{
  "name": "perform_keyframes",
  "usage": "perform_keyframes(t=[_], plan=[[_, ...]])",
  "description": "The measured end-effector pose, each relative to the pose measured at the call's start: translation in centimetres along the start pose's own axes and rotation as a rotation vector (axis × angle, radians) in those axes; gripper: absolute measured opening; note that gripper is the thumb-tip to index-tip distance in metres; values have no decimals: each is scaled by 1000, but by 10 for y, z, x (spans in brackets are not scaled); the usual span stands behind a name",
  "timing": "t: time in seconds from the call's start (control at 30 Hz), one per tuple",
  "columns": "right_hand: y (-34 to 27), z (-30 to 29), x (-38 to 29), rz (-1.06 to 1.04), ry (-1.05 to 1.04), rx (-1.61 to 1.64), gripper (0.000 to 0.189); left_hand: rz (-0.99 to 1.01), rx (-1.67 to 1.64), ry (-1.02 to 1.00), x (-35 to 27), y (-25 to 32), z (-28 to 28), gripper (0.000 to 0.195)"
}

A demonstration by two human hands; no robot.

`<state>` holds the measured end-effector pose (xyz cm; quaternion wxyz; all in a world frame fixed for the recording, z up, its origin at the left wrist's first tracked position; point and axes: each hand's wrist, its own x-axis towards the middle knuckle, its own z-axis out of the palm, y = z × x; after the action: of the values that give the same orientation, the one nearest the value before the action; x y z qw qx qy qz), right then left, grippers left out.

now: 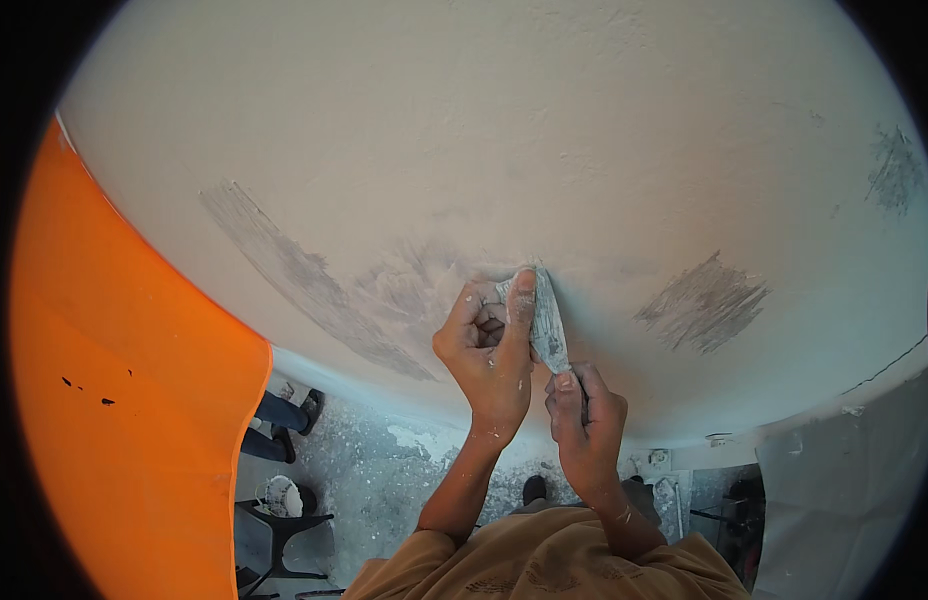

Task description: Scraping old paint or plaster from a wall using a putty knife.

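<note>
A putty knife with a pale, smeared metal blade [549, 322] is up against the off-white wall [449, 105]. My right hand [590, 435] grips it low down, at the handle, which is mostly hidden by the fingers. The thumb of my left hand [490, 352] lies along the blade near its upper end, with the other fingers curled beside and behind it. White flecks of filler cling to both hands. Left of my hands the wall bears a whitish smeared patch [404, 285]. Whether the blade's edge touches the wall is hard to see.
Grey scraped patches mark the wall at left [306, 277], right [704, 304] and far right [895, 172]. An orange sheet [134, 360] hangs at left. Below it stand a black stool [284, 525] with a white-smeared bucket [284, 496] and another person's legs [273, 427]. The floor [366, 480] is spattered.
</note>
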<state>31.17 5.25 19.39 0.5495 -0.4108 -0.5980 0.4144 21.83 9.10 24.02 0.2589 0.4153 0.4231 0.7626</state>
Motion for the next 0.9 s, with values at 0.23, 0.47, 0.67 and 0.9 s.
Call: perform_keyframes(t=[0.23,0.47,0.67,0.9], plan=[[6,2,-7,54,65,52,19,22,25,-27,3,-2,-1,27],[-8,4,4,19,64,87,20,32,2,-41,1,-1,-3,26],[-4,4,5,17,53,31,20,73,-11,-39,15,6,1,25],[-8,4,2,75,57,99,21,101,16,-39,13,0,0,25]])
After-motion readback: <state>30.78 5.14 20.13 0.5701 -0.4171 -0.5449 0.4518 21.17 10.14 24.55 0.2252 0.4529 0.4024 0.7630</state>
